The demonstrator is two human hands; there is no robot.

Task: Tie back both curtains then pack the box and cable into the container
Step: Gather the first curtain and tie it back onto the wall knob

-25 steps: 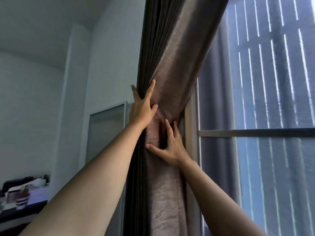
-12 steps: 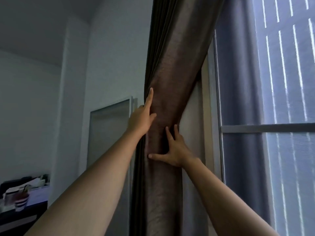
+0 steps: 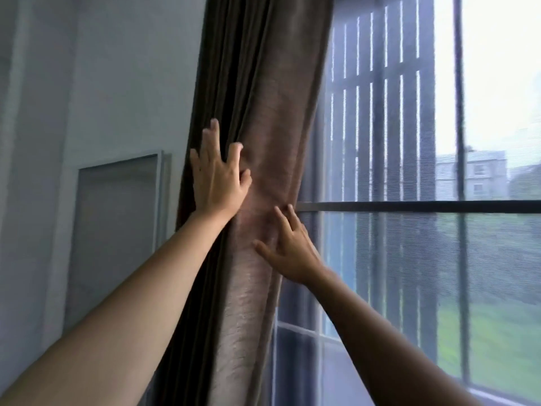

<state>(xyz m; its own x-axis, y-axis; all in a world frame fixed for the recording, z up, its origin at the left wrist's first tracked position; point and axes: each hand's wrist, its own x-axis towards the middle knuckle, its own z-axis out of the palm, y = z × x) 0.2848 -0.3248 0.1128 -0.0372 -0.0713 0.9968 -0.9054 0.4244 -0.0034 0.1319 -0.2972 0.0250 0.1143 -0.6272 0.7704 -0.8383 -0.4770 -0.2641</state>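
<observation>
One brown curtain [image 3: 263, 112] hangs gathered between the wall [image 3: 117, 83] and the window [image 3: 497, 259]. Its long axis runs up and down, leaning right toward the top. Two hands lie on it. The left hand [image 3: 218, 183] is higher, its fingers [image 3: 215, 133] spread flat on the folds. The right hand [image 3: 292, 253] is lower, at the pinched waist, with fingers straight and slightly apart. Uncovered glass stretches to the curtain's right.

curtain [image 3: 278, 112] blocks centre | wall [image 3: 117, 83] left | window [image 3: 380, 259] right, seemingly shut
</observation>
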